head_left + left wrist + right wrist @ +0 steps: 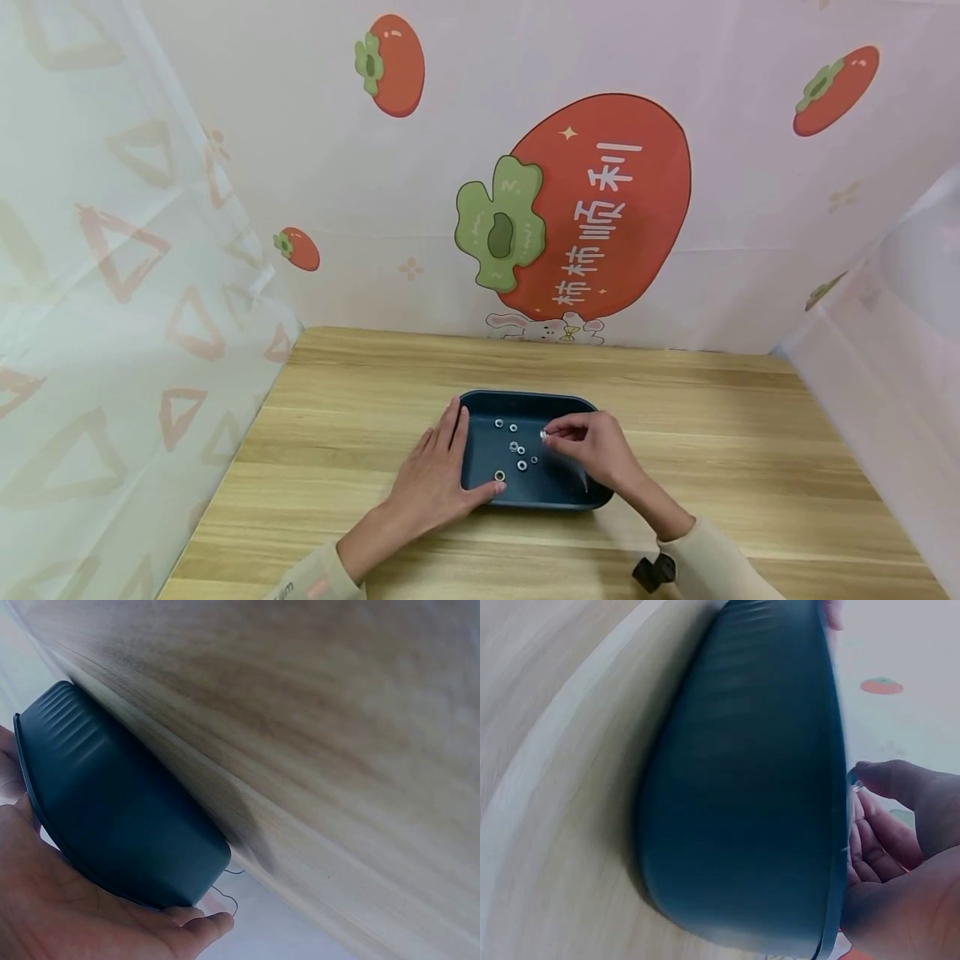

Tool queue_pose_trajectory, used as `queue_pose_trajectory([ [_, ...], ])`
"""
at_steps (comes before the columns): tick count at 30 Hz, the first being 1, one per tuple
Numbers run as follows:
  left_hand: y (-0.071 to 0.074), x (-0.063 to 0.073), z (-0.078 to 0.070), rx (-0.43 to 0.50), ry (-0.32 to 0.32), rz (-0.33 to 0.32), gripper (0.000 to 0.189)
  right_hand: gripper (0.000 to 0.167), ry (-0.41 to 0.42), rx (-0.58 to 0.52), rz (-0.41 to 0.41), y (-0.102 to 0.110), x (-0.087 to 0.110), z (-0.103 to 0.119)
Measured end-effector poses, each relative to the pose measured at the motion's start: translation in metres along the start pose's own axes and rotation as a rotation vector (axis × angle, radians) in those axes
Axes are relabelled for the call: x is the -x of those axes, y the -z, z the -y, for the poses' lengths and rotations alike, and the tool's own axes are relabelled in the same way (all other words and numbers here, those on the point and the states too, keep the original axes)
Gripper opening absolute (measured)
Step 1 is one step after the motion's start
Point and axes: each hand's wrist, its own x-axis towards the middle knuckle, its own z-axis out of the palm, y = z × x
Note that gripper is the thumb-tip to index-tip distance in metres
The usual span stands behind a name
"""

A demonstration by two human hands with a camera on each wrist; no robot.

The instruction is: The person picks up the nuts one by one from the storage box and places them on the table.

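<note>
A dark blue tray (555,498) stands on the table with several small silver nuts (522,465) of different sizes scattered in it. My left hand (431,483) rests on the tray's left end, its fingers straight along that side and its thumb over the front rim. The left wrist view shows this hand (67,900) against the tray's outer wall (127,802). Over the right part of the tray, my right hand (596,446) pinches a small silver nut (543,434) between thumb and fingertips. In the right wrist view, the tray's wall (742,787) hides part of those fingers (889,832).
The wooden table (360,375) extends around the tray on all sides. A white cloth (337,167) with persimmon prints hangs behind it, and pale cloths flank both sides. A small black device (654,573) sits at my right wrist.
</note>
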Motion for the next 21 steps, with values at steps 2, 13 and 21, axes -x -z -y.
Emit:
queue_pose_trajectory([
  [2, 0.0, 0.0, 0.0, 0.003, 0.001, -0.001, 0.121, 0.009, -0.046, -0.071, 0.001, 0.002, 0.0, 0.001],
  [13, -0.001, 0.0, 0.0, 0.004, 0.001, -0.012, 0.121, 0.022, -0.18, -0.332, 0.015, 0.009, 0.004, 0.004],
  [21, -0.002, -0.001, 0.0, 0.002, 0.004, -0.012, 0.121, 0.026, -0.224, -0.386, -0.014, 0.013, 0.008, 0.008],
])
